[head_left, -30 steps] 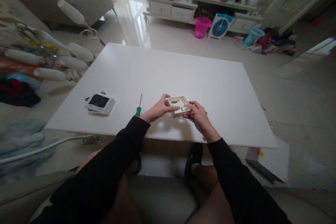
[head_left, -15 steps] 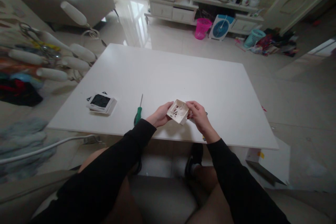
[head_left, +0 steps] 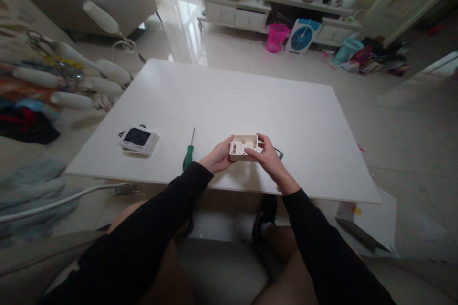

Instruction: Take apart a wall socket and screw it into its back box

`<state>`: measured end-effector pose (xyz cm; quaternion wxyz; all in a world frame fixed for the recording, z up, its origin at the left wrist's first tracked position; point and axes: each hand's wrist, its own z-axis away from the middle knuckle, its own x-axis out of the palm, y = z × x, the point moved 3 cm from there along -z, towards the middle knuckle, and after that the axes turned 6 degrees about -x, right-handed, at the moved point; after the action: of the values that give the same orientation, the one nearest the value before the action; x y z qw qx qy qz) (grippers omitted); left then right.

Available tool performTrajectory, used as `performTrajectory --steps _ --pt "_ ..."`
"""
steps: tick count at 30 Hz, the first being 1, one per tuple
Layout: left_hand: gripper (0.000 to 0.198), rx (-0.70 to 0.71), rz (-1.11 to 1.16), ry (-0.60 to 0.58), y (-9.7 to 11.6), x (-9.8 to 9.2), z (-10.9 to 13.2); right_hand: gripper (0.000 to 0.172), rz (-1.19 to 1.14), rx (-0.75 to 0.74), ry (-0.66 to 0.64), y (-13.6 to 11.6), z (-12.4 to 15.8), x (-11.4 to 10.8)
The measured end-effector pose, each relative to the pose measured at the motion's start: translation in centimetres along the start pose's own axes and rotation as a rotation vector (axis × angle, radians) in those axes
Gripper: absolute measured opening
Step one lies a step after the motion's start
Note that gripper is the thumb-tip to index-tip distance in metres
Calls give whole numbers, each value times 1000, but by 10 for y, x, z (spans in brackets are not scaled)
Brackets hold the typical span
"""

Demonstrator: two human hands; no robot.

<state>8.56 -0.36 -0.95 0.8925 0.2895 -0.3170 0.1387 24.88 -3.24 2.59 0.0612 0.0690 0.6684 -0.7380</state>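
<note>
Now the cream plastic mounting box (head_left: 240,148) sits level and square between the two hands; half a second before, it was turned on its corner like a diamond, with the open side facing more to the person; at present the open side looks upward, and the near wall runs about parallel with the near edge of the white table (head_left: 232,100). From where I stand, the box seems to be held above the table, as its shadow falls on the top below; the left hand (head_left: 220,155) has its grip around the left side; the right hand (head_left: 268,158) holds the right side, with fingers at the far corner and the thumb now laid over the near wall, whereas before its fingers were pinching the upper edge.

This means, I would judge, that the box is in a steadier position, supported from both sides; I see no other part set into it. Just beside the right hand a dark-edged frame (head_left: 281,154) lies on the table, showing more than before; the green-handled screwdriver (head_left: 188,153) rests untouched near the left forearm; the stack of white plates with a dark panel (head_left: 139,138) remains farther left.
</note>
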Motion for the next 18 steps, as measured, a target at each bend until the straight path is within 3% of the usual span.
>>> performTrajectory --steps 3,8,18 --pt "45 -27 4 -25 2 3 5 98 -5 3 -38 0 1 2" --pt "50 -53 2 -35 4 5 10 93 -13 -6 -31 3 -1 1" --pt "45 45 69 -37 6 4 -2 96 89 -314 -44 -15 8 -1"
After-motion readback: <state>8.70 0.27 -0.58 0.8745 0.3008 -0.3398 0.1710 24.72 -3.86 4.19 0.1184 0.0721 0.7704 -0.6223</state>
